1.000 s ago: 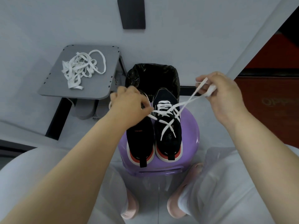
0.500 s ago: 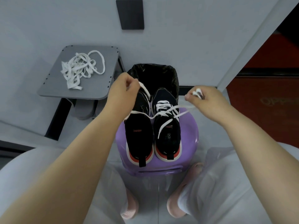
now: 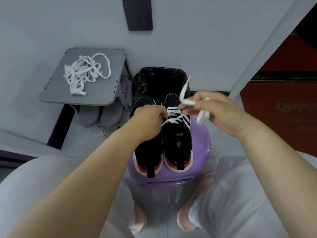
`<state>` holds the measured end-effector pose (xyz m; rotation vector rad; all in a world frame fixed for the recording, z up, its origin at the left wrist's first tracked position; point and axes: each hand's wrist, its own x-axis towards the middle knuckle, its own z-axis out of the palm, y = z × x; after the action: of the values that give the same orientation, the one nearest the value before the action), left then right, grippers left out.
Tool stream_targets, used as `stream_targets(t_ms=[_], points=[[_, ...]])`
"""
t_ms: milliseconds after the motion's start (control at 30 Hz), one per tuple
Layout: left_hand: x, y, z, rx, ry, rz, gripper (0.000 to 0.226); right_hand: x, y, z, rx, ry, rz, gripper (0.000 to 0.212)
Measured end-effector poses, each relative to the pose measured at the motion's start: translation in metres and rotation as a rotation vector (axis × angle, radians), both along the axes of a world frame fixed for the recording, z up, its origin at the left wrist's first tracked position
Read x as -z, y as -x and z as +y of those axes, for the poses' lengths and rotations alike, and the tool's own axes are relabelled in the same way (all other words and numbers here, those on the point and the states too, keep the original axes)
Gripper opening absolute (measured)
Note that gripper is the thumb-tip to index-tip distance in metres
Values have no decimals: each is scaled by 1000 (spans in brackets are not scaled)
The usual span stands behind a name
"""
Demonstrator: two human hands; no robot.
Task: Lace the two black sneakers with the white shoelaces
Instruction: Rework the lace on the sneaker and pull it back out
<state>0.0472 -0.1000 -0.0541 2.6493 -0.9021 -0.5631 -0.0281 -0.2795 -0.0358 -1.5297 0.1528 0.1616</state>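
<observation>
Two black sneakers with red and white soles stand side by side on a purple stool (image 3: 200, 152). The right sneaker (image 3: 178, 143) has a white shoelace (image 3: 173, 115) crossed through its front eyelets. The left sneaker (image 3: 147, 152) is partly hidden under my left hand (image 3: 149, 121), which pinches one lace end beside the right sneaker's tongue. My right hand (image 3: 216, 112) hovers over the right sneaker's toe and grips the other lace end (image 3: 186, 93), which is bunched and blurred.
A grey side table (image 3: 103, 93) at the left carries a heap of loose white laces (image 3: 85, 74). A bin with a black liner (image 3: 159, 79) stands just behind the stool. Grey slippers (image 3: 99, 115) lie under the table. My knees flank the stool.
My right hand came in from the right toward the right sneaker's toe with its lace end. My left hand dropped lower onto the sneakers. The lace between them went slack.
</observation>
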Motion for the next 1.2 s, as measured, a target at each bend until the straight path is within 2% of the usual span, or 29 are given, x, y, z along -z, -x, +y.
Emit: stream_targets(t_ms=[100,133,200,300,467,533,633,767,900,1067,1200], points=[[3,3,-6,-53,56,70,27,21,0,3,-203,607,80,5],[5,2,-7,-72,68,58,24,27,-1,1,-226,735,95,1],[10,-2,-9,-107,79,23,25,36,-4,-2,-177,849,94,11],[15,-4,-12,-135,44,-5,19,38,-7,1,-42,807,77,26],[19,-2,-15,-176,13,64,8,49,-10,11,-135,860,118,24],[19,-1,-16,-190,-5,90,10,46,-12,12,-23,745,127,15],[19,2,-19,-174,-51,83,17,42,-15,11,82,599,174,16],[19,4,-23,-103,-122,10,22,46,-13,17,21,803,179,12],[18,9,-26,-89,-72,-7,18,47,-15,23,53,842,150,7],[11,9,-24,-112,54,70,9,45,-20,28,25,955,193,12],[10,4,-21,-102,11,125,8,44,-22,25,21,1104,176,15]])
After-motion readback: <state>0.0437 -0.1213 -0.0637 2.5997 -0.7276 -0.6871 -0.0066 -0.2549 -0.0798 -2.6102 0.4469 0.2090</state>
